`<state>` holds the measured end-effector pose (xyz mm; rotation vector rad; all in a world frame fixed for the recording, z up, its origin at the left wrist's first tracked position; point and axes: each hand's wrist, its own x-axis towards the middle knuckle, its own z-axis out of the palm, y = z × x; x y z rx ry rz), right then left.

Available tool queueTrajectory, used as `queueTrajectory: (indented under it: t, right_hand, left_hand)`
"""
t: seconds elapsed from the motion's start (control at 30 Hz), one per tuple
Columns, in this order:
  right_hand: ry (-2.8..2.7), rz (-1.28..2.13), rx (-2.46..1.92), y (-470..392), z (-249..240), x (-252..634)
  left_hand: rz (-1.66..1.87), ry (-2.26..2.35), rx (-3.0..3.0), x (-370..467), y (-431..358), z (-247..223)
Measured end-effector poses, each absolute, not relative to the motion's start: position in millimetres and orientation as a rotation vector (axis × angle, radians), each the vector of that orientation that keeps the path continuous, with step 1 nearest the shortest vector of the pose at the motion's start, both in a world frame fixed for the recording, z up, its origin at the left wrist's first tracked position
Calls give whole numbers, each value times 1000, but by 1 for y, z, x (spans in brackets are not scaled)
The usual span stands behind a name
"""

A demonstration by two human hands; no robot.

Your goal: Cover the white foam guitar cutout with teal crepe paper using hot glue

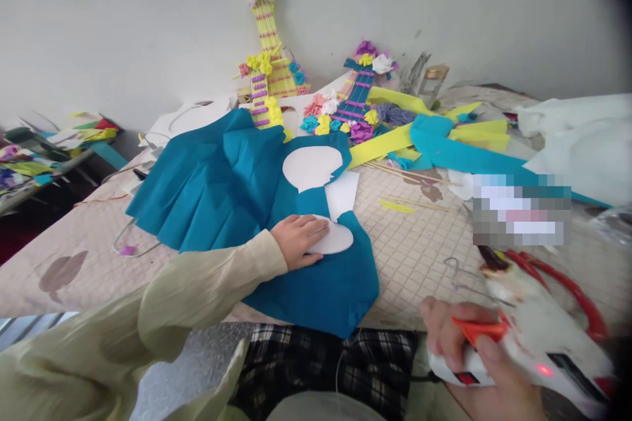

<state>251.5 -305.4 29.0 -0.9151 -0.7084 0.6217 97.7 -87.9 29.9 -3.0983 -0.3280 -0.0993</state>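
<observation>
My left hand (302, 240) lies flat with its fingers spread on a white oval piece (338, 238), pressing it against a large dark teal sheet (316, 289). A second white rounded piece (312, 166) rests on the teal material farther back. At the lower right, my right hand (469, 339) is wrapped round a white glue gun (548, 335) with an orange trigger and a lit red light. Its nozzle end points up and away, off to the right of the teal sheet.
Red-handled scissors (567, 283) lie beside the glue gun. Decorated woven figures (358, 95) stand by the wall. Yellow and blue strips (474, 148), thin sticks (409, 174) and a bent wire (464, 279) lie on the table (402, 256).
</observation>
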Motion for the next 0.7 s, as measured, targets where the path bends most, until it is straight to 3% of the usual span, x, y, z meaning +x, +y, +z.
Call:
queueTrajectory:
  t: [0.23,0.43,0.57,0.7]
  right_hand:
    - [-576,850,-1068,-309,4,255]
    - [-407,844,-1165,-299,3,264]
    - [-382,760,-1144,-287,4,274]
    - [-325,748,-1083,-281,0,274]
  left_hand:
    - [-391,-573,-3304,77,-135,52]
    - [-590,-700,-3658,30,-194,62]
    - [-498,-616,-3649,24,-178,86]
    - [-133,-467,-3523,62,-123,103]
